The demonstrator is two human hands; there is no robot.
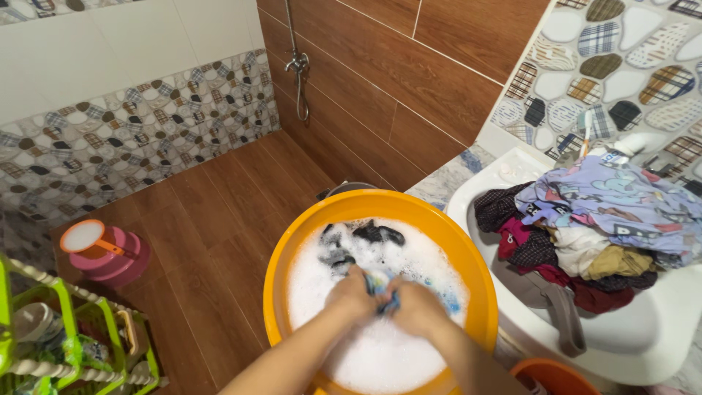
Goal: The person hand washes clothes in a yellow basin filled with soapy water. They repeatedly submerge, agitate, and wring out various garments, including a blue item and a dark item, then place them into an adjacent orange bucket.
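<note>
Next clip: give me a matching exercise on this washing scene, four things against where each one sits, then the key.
Things:
1. blue cloth
2. pile of clothes
3. pink jug
4. green rack

Places:
A. on the floor by the patterned wall
B. heaped in the white sink
C. at the lower left edge
D. between both hands, over the foam in the orange basin

Pairs: 1-D, 2-B, 3-A, 4-C

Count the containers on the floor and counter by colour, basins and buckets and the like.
Orange: 2, the foamy basin both hands work in, and a bucket rim at the bottom edge
Pink: 1, a lidded pot
White: 1, the laundry-filled sink
Total: 4
</note>
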